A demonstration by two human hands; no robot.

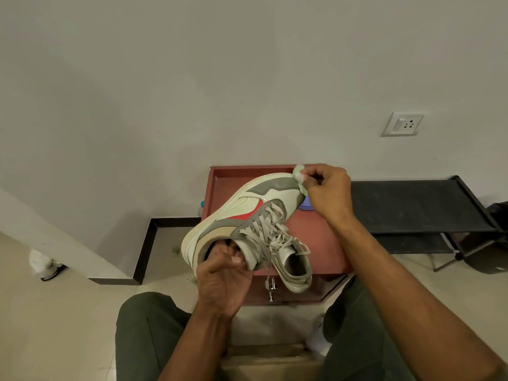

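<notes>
Above the near edge of the red cabinet top (316, 235), the left hand (222, 273) is gripping the sneaker (247, 213) by its collar, holding it tilted in the air. Toward the far right corner, the right hand (328, 192) is pinching a pale green cloth (299, 174) against the toe; short, firm strokes with the sneaker braced should clean best.

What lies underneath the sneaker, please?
The red-brown tray top, with a blue round object showing beside the toe; the sneaker and right hand cover most of it.

White-grey sneaker (247, 215) tilted, green cloth (299, 177) touching toe
</notes>
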